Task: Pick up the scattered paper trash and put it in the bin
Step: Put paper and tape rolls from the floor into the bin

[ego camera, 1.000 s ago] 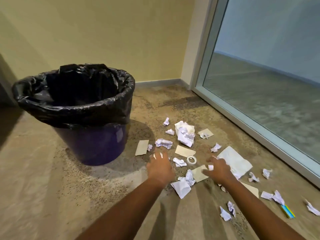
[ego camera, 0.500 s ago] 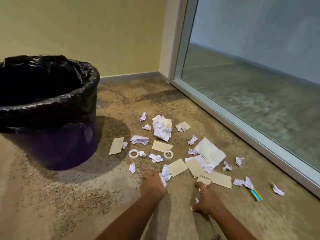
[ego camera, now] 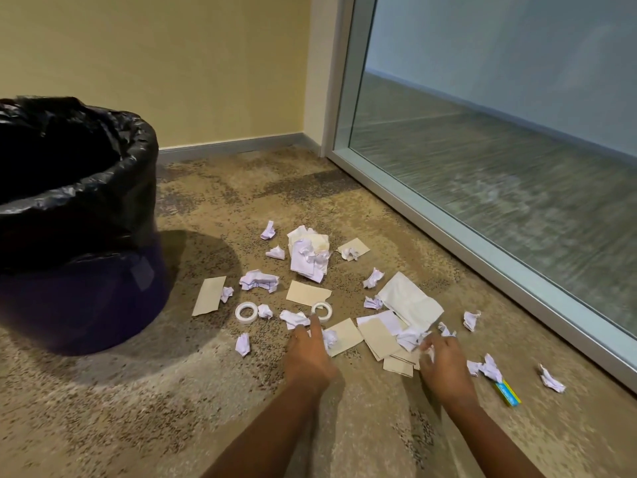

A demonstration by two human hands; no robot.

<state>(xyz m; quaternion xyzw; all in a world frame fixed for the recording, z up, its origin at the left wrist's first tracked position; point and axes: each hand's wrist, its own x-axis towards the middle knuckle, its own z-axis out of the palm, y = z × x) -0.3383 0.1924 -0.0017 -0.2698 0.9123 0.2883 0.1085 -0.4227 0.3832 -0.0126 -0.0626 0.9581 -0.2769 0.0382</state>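
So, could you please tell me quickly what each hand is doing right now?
Left hand: open, index finger extended toward the paper scraps, holding nothing.
Right hand: fingers curled over white crumpled paper; whether it has closed its grip cannot be told.

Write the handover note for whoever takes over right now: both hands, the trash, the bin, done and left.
Left hand: low over the carpet, forefinger out toward a tape roll, holding nothing visible.
Right hand: curled around crumpled white paper at the pile's near edge.
Bin: black-lined, to the left, contents not visible.
Done: nothing evident.
Left: crumpled scraps, tan card pieces and a large white sheet all lie on the floor between the bin and the glass wall.
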